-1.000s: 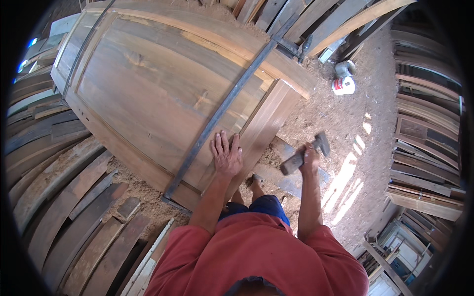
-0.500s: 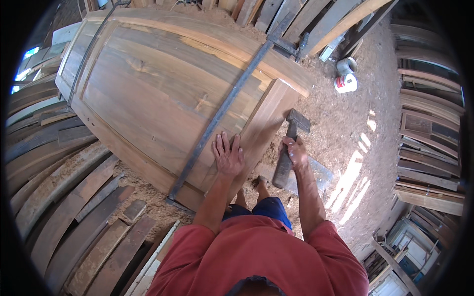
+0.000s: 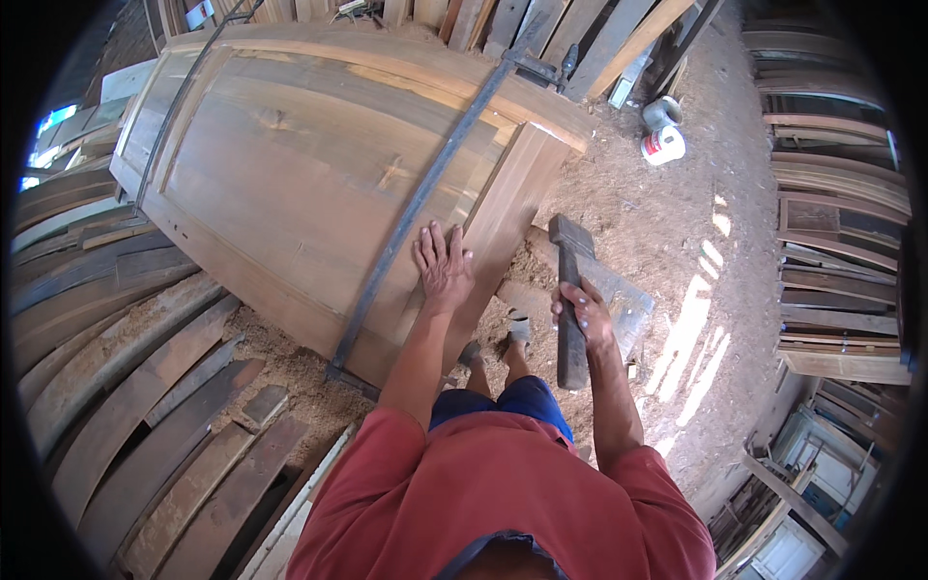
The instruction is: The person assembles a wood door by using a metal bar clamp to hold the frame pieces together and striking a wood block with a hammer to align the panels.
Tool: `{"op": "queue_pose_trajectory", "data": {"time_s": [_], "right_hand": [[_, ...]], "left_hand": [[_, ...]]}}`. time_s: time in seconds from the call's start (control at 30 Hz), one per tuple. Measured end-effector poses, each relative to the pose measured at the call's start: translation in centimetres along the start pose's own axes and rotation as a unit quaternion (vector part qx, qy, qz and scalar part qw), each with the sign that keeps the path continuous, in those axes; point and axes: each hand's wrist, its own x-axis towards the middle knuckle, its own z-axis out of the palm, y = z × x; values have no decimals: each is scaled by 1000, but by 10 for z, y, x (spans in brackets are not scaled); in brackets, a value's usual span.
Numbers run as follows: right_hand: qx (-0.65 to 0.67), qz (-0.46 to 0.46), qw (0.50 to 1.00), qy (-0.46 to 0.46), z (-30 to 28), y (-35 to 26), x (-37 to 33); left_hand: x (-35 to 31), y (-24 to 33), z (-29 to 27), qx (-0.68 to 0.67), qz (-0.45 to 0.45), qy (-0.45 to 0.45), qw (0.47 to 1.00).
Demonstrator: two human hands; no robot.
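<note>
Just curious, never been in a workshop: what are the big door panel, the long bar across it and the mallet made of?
Door panel: bare wood, visible grain, seemingly unpainted. Long bar: probably metal, dark, thin and straight. Mallet in the right hand: apparently dark, worn wood.

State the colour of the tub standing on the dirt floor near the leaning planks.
White with a red band, seen in the head view: the tub.

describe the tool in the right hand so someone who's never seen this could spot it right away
Start at the big wooden door panel lying flat, crossed by a long metal bar clamp. Just past its near right edge, the right hand grips a hammer: dark wooden handle, blocky head pointing up, the only tool held off the ground.
</note>
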Motion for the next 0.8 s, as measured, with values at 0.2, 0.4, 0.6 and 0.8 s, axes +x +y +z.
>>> {"op": "queue_pose_trajectory", "data": {"time_s": [0.2,0.4,0.6,0.8], "right_hand": [[-34,79,991,106,-66,26,-130],[21,95,987,131,-167,83,-190],[201,145,954,171,-71,164,-101],[212,281,935,37,57,150,-74]], "left_hand": [[-52,-44,-25,16,67,-50,996],[-124,-69,-42,39,61,-95,993],[-124,-67,-39,45,56,-84,994],[-127,-80,-33,53,68,-43,995]]}}
